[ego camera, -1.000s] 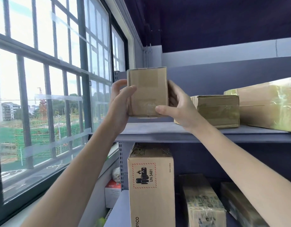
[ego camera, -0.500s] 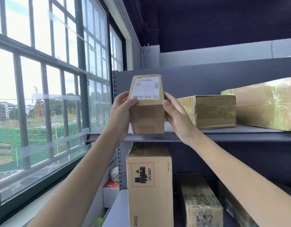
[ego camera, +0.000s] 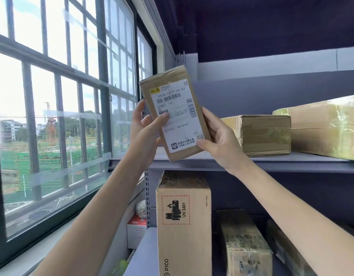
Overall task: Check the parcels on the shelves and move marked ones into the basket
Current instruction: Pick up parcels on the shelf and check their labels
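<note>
In the middle of the frame, the left hand (ego camera: 144,132) and the right hand (ego camera: 220,140) grip the parcel (ego camera: 175,116) by its long sides, label facing the camera, long axis tilted upward-left; no basket visible.

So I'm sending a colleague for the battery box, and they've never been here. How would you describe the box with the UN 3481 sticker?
Start at the grey shelving beside the big window. On the lower level, nearest the window, stands a tall upright cardboard box. Unlike the taped parcels to its right, its front has a red-hatched battery label reading UN 3481, with PICO printed below.
</note>
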A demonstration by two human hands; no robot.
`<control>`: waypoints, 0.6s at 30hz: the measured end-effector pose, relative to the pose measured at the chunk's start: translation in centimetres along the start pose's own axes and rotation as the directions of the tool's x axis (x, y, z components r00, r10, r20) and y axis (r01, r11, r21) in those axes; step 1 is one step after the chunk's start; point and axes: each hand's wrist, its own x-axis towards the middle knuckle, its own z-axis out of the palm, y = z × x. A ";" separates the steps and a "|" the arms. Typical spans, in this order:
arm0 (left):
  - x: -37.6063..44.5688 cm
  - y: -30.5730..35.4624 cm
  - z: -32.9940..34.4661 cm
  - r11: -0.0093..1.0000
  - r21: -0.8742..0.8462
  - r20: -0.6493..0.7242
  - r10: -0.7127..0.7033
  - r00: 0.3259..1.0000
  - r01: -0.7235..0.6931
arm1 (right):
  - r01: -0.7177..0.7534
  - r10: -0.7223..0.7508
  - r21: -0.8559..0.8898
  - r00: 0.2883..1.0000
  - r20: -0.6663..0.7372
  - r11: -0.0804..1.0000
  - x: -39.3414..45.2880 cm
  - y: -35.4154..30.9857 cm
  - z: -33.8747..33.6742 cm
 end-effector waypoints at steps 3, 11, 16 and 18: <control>-0.2 0.3 0.0 0.995 0.094 0.044 0.034 0.998 -0.038 | -0.007 0.007 0.020 1.000 0.000 1.000 -0.1 -0.3 0.0; -0.2 0.3 0.1 0.984 0.175 -0.010 0.030 1.000 -0.028 | -0.031 0.050 -0.265 0.997 0.065 0.964 0.3 -1.3 0.4; 0.6 -0.9 -1.4 0.967 0.252 0.003 -0.034 0.999 0.032 | 0.114 0.032 -0.655 0.978 0.207 0.747 2.2 -1.8 -0.6; 0.8 -1.5 -1.8 0.955 0.290 -0.019 -0.053 0.998 0.057 | 0.117 0.054 -0.653 0.970 0.236 0.748 3.0 -1.2 -0.8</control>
